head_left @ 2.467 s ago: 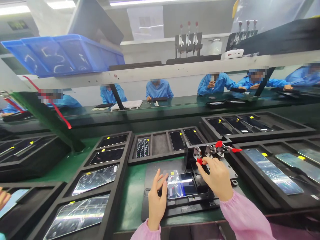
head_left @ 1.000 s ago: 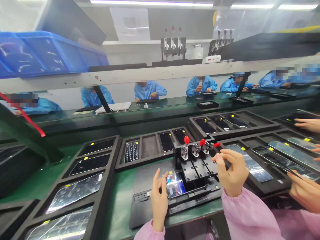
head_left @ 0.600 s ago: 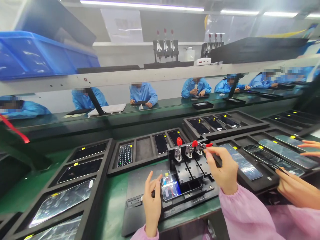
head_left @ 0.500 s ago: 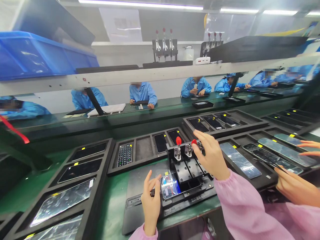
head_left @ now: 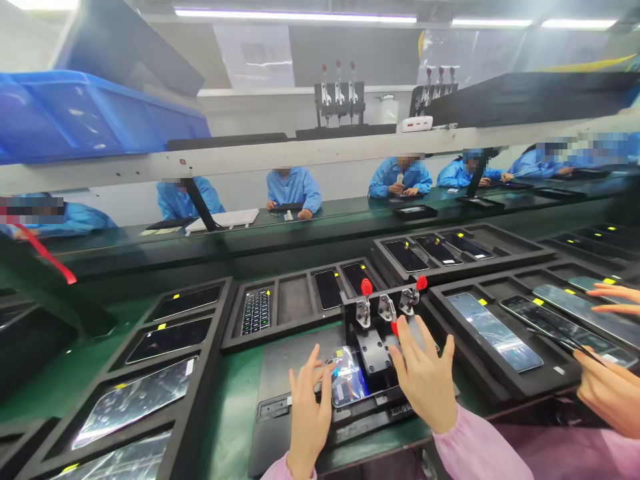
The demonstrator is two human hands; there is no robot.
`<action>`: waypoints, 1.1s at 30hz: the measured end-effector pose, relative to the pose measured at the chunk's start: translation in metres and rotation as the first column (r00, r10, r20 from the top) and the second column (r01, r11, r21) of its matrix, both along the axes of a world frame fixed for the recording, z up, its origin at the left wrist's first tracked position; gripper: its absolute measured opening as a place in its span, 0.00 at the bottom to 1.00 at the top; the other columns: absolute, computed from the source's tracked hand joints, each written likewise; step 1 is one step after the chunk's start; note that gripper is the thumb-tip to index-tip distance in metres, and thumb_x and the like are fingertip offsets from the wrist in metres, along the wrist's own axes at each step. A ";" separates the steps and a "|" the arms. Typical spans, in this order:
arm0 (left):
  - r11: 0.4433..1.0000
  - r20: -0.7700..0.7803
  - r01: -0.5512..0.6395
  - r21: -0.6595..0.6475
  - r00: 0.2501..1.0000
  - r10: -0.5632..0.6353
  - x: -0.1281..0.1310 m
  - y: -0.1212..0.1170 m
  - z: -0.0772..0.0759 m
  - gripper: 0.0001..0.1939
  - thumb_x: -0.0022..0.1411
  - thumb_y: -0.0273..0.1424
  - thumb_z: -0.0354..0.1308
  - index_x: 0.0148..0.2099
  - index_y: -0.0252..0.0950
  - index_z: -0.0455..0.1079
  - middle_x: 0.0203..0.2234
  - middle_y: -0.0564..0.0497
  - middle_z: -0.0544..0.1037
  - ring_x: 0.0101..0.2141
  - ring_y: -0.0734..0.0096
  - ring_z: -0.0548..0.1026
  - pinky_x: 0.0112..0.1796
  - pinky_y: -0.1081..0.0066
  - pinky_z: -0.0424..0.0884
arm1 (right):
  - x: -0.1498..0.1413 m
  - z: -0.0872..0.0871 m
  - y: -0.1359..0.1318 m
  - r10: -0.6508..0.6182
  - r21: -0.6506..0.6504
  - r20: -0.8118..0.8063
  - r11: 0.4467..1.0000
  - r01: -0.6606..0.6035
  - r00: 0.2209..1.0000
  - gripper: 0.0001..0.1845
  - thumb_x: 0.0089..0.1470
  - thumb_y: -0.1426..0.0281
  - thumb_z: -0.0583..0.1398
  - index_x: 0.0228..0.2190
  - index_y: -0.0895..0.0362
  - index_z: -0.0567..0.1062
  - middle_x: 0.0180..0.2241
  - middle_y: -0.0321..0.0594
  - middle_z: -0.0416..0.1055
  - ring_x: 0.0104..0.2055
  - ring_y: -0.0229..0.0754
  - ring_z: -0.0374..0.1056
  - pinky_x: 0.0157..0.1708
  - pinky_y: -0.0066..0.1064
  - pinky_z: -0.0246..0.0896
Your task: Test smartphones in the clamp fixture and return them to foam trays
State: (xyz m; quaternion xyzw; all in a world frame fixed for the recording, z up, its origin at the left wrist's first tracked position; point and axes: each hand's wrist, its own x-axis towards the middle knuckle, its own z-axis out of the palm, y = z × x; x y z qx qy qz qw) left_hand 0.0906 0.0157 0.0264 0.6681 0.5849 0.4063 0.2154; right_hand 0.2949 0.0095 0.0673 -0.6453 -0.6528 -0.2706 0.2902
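Middle lever now down at your spread right hand: lever work likely underway; left hand wide beside phone.

Right hand touches a red clamp handle, left hand beside a phone.

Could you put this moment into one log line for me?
Left hand: open, beside phone | right hand: open, at middle red tip | outer red tips: higher | phone: in clamp fixture, partly covered
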 end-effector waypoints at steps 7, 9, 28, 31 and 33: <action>1.000 -0.054 0.024 0.015 0.998 -0.023 -0.003 0.000 -0.003 0.23 0.64 0.32 0.44 0.61 0.42 0.50 0.44 0.49 0.77 0.50 0.66 0.69 0.57 0.42 0.38 | -0.002 -0.012 0.013 -0.017 -0.147 0.038 0.989 0.022 0.999 0.25 0.60 0.62 0.46 0.54 0.60 0.61 0.56 0.44 0.58 0.62 0.55 0.46 0.56 0.63 0.21; 0.999 -0.058 0.037 0.002 0.998 -0.037 -0.003 0.000 -0.003 0.23 0.65 0.32 0.43 0.61 0.43 0.49 0.44 0.50 0.76 0.50 0.67 0.69 0.57 0.42 0.37 | 0.002 -0.012 0.012 -0.012 -0.190 0.029 0.982 0.017 1.000 0.25 0.60 0.61 0.44 0.55 0.58 0.61 0.57 0.43 0.56 0.62 0.55 0.44 0.55 0.65 0.21; 0.997 -0.006 0.071 -0.003 0.997 -0.071 -0.003 -0.002 0.003 0.27 0.66 0.31 0.42 0.64 0.45 0.40 0.48 0.48 0.75 0.54 0.66 0.66 0.57 0.42 0.38 | 0.046 -0.031 -0.038 0.231 0.231 -0.363 0.961 -0.153 0.902 0.18 0.55 0.69 0.52 0.44 0.40 0.71 0.46 0.37 0.70 0.49 0.51 0.65 0.56 0.54 0.45; 0.997 0.008 0.078 -0.026 0.997 -0.077 -0.002 -0.003 0.004 0.27 0.66 0.31 0.41 0.65 0.42 0.38 0.45 0.48 0.77 0.55 0.68 0.64 0.58 0.44 0.38 | 0.047 -0.032 -0.037 0.237 0.224 -0.339 0.960 -0.167 0.910 0.15 0.54 0.69 0.54 0.42 0.42 0.72 0.44 0.37 0.72 0.47 0.50 0.67 0.56 0.53 0.47; 0.996 0.017 0.085 -0.041 0.996 -0.084 -0.002 -0.004 0.005 0.27 0.66 0.31 0.40 0.65 0.41 0.38 0.45 0.48 0.76 0.56 0.69 0.63 0.58 0.45 0.37 | 0.045 -0.029 -0.036 0.261 0.246 -0.317 0.951 -0.187 0.912 0.13 0.52 0.70 0.56 0.39 0.46 0.74 0.42 0.38 0.73 0.45 0.49 0.68 0.55 0.52 0.49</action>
